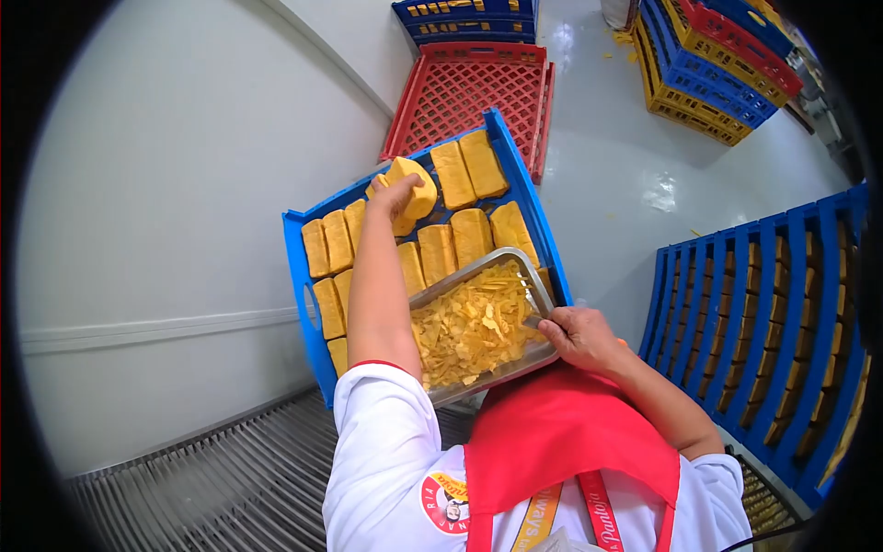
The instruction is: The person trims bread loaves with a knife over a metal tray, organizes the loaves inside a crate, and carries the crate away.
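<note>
Grasping one yellow block (421,193) in the left hand (395,195), fingers and thumb bent firmly around it, opened only as wide as the block. Held tilted, just past 11 o'clock from the middle of the view, within the upper row of the blue crate (521,184). Cannot tell whether lifted clear of the crate floor.

At 4 o'clock, the right hand (581,339): curled nearly closed, thumb against a flat metal piece (533,321) pointing toward 10 o'clock over the pan. Mostly hidden by the fingers; cannot tell whether also gripping the pan's rim.

Just past centre toward 5 o'clock, the metal pan (501,370), heaped with yellow shavings (474,322), overlapping the crate's near right part. Around the held block, more yellow blocks (471,237) in rows, partly covered by forearm and pan.

Farther out: at 5 o'clock, a red apron (570,432) over white sleeves. At 8 o'clock, grey slats (212,469). At 12 o'clock, a red crate (478,78) with a lattice base, blue crates (469,32) beyond. Near 2 o'clock, a stack of coloured crates (708,78). Past 3 o'clock, a blue slatted stack (722,322), brownish-yellow blocks showing between bars.
</note>
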{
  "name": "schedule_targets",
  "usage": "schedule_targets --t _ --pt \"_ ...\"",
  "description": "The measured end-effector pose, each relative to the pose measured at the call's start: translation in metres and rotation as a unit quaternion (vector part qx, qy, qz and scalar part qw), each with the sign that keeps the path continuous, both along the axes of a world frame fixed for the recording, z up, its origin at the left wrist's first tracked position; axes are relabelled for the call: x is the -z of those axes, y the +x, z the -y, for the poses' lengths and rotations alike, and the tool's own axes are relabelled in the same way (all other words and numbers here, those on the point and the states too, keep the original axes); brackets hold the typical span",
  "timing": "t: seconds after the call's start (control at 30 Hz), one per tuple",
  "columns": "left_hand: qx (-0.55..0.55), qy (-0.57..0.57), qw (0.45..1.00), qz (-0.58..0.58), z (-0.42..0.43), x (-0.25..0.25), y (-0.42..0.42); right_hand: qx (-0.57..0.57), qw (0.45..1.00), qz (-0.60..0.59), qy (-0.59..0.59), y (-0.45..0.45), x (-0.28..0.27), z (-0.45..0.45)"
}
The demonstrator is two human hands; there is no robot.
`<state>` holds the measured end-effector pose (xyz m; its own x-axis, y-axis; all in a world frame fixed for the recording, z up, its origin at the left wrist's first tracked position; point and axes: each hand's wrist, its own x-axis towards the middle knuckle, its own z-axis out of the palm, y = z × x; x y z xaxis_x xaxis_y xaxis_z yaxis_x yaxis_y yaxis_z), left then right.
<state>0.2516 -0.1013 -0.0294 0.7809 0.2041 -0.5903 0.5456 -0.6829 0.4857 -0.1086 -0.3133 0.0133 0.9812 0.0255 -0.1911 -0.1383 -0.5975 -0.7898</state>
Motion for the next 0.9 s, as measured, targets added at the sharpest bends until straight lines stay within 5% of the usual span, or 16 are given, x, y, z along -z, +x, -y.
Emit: schedule_targets --t 0.07,0.23,0.33,0.4,0.5,0.7,0.83,0.9 --pt "0.002 -0.202 0.969 -0.145 -0.015 -0.022 0.005 -0.013 1.000 0.001 -0.004 0.001 0.003 0.002" --pt "-0.115 -0.204 0.959 -0.159 -0.031 -0.036 -0.001 -0.013 1.000 -0.004 -0.001 0.003 -0.003 0.002" --pt "-0.147 -0.308 0.921 -0.189 -0.044 -0.031 -0.004 -0.015 1.000 -0.008 -0.014 0.002 -0.004 0.001" --pt "-0.111 -0.522 0.826 -0.182 -0.052 -0.033 -0.015 -0.018 0.999 -0.011 -0.025 0.006 -0.007 0.002" --pt "-0.099 -0.618 0.768 -0.137 -0.035 -0.064 -0.060 -0.012 0.999 -0.022 -0.042 0.022 -0.022 0.002" --pt "-0.199 -0.722 0.659 -0.071 -0.008 -0.109 -0.174 0.079 0.992 0.075 -0.069 0.065 -0.053 -0.020" --pt "-0.206 -0.811 0.546 -0.039 -0.011 -0.099 -0.219 0.074 0.987 0.136 -0.044 0.074 -0.053 -0.051" --pt "-0.206 -0.817 0.537 -0.036 -0.017 -0.091 -0.230 0.069 0.983 0.162 -0.053 0.072 -0.054 -0.061"
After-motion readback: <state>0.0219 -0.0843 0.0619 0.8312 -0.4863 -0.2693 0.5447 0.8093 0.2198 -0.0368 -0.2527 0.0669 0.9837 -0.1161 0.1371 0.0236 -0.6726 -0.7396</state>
